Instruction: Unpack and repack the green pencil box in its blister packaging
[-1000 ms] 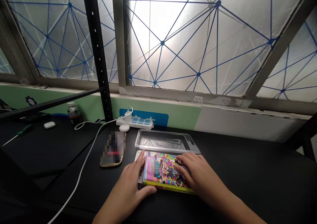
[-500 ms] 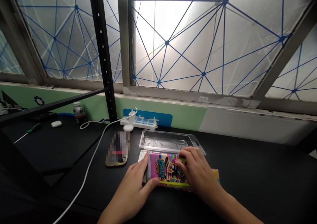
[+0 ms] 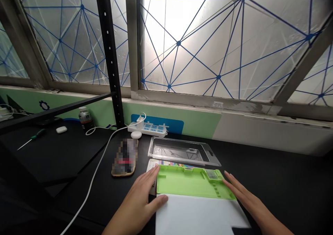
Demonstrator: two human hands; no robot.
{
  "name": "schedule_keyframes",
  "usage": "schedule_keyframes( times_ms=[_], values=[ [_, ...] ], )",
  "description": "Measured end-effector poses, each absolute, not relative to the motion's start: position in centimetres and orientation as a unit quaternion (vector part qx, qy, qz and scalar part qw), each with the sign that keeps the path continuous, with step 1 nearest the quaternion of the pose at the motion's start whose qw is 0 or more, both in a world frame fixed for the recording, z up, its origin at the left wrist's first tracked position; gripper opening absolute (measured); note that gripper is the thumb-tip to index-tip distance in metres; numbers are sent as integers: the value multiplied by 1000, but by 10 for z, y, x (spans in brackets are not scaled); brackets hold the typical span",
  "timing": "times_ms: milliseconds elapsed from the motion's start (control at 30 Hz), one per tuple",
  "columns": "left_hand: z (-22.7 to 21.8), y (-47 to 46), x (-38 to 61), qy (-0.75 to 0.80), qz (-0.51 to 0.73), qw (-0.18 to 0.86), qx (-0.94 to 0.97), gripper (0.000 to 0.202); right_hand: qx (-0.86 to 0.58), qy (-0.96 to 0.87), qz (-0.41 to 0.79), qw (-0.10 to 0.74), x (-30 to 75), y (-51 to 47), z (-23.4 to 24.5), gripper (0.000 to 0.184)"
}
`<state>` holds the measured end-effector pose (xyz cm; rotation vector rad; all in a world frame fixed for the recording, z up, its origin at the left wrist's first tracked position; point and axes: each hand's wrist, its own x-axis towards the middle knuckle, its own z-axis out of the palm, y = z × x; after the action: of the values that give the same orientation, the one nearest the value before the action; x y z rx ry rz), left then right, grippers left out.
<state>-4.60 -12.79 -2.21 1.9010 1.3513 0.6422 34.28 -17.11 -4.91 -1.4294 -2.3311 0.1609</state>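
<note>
A flat case lies unfolded on the black table, its light green plastic tray (image 3: 182, 183) facing up and a white panel (image 3: 192, 212) spread out on the near side. The tray has moulded slots and a small clear window at its right end. My left hand (image 3: 140, 195) rests at the tray's left edge, fingers stretched out and thumb apart, touching near the fold. Along the right edge, my right hand (image 3: 244, 195) is held flat with straight fingers, nothing in it. Behind and under the tray, a printed card (image 3: 153, 164) shows in part.
A clear plastic blister shell (image 3: 182, 149) lies behind the case. Left of it are a phone (image 3: 126, 158), a white earbud case (image 3: 136, 135) and a power strip (image 3: 153, 128). A white cable (image 3: 96, 169) crosses the table. Farther left are a screwdriver (image 3: 32, 138) and a bottle (image 3: 85, 118).
The case with the pink printed cover has been opened, showing the green inside and the white panel. My right hand has left the cover and moved right. The left hand stays nearly in place.
</note>
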Motion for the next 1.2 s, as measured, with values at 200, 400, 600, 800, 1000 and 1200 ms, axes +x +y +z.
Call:
schedule_keyframes(
  times_ms=[200, 400, 600, 800, 1000, 1200],
  values=[
    [-26, -131, -47, 520, 293, 393, 699, 70, -560, -779, 150, 240, 347, -156, -48, 72],
    [-28, -133, -49, 498, 344, 430, 670, 69, -628, -700, 195, 277, 329, -145, -24, 56],
    [-33, -130, -44, 503, 334, 386, 698, 79, -623, -715, 169, 268, 328, -145, -45, 71],
    [-15, -127, -35, 519, 366, 271, 724, 68, -589, -742, 58, 315, 328, -149, -43, 62],
    [36, -74, -15, 537, 287, 97, 787, 74, -595, -745, 86, 290, 306, -93, 5, 66],
    [19, -35, -3, 602, 175, 41, 778, 65, -576, -785, 34, 228, 295, -41, -12, 57]
  ],
)
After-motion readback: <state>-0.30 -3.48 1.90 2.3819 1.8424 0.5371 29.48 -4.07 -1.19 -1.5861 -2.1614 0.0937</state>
